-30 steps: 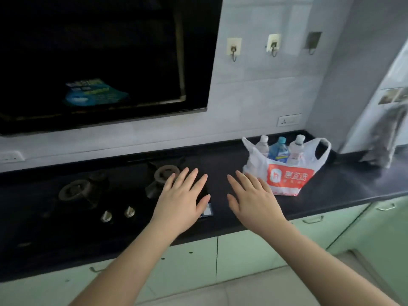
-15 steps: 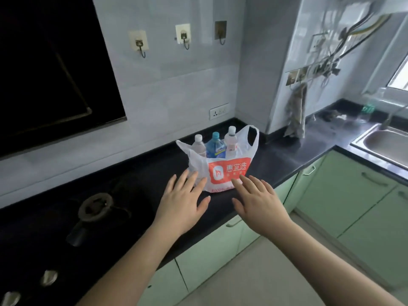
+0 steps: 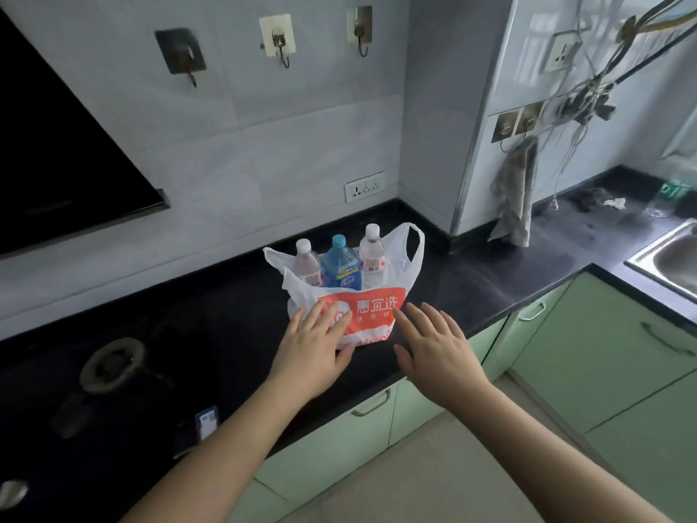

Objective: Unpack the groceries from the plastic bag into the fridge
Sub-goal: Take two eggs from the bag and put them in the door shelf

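Observation:
A white plastic bag point(image 3: 377, 300) with an orange printed panel stands on the black counter point(image 3: 482, 285). Three bottles stick out of it: a clear one point(image 3: 306, 264) at the left, a blue one point(image 3: 339, 266) in the middle, a clear one point(image 3: 372, 251) at the right. My left hand point(image 3: 313, 349) is spread flat in front of the bag's lower left, its fingertips over the orange panel. My right hand point(image 3: 437, 345) hovers with straight fingers just right of the bag's front. Neither hand holds anything. No fridge is in view.
A gas hob with a burner point(image 3: 111, 366) lies left of the bag, under a dark range hood point(image 3: 56, 164). Hooks point(image 3: 281, 43) and a socket point(image 3: 364, 186) are on the tiled wall. A grey cloth point(image 3: 515, 198) hangs at the right; a steel sink point(image 3: 675, 258) sits at far right. Green cabinets point(image 3: 603, 352) run below.
The view has swung right from the hob toward the bag and come closer. Both spread hands have moved up to the bag's front.

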`<state>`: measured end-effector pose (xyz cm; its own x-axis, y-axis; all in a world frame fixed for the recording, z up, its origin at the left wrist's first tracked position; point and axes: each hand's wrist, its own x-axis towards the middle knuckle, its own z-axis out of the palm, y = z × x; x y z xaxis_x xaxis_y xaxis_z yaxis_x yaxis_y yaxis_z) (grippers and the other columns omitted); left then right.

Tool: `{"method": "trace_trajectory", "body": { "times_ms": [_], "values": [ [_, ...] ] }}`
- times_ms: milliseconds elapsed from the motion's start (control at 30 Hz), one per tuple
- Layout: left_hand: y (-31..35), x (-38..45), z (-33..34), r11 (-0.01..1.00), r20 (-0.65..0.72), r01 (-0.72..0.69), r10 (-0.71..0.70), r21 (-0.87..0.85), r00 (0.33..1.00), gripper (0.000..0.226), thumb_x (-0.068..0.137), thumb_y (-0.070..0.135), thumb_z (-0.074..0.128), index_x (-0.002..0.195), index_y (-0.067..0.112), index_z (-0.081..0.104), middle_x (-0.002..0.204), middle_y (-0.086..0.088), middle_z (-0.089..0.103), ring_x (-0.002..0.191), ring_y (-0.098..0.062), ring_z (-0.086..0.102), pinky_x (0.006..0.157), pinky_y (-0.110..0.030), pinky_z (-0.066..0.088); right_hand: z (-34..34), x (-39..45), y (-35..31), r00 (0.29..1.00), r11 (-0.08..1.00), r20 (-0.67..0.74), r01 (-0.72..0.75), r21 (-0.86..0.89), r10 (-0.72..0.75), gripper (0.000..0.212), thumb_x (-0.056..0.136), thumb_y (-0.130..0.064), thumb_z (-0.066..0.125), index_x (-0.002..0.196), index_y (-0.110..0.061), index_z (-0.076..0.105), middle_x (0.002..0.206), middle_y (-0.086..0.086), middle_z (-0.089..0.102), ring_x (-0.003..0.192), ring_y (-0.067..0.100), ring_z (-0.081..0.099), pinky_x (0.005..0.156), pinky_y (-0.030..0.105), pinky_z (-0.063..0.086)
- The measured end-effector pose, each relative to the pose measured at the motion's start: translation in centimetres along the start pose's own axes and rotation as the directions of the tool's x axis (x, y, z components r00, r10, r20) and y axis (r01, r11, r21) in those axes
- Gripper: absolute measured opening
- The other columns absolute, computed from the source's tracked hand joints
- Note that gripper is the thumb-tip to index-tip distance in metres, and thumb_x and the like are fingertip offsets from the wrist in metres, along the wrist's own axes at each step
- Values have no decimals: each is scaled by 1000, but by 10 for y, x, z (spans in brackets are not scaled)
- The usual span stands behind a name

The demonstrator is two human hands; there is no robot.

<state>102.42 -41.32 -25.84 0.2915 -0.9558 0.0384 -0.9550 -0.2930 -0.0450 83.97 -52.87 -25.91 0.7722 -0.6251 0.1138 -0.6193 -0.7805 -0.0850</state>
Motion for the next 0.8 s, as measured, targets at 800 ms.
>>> {"method": "trace_trajectory", "body": {
  "times_ms": [800],
  "values": [
    [-51,116,78,1000,15,27,-27,-10,1000,65,101,52,28,151,11,31,157,-11,34,147,-29,23,120,-47,4,89,146,16,983,997,168,75,25,-78,64,93,-51,26,150,-22,31,156,4,32,145,26,27,117,42,18]
  ]
}}
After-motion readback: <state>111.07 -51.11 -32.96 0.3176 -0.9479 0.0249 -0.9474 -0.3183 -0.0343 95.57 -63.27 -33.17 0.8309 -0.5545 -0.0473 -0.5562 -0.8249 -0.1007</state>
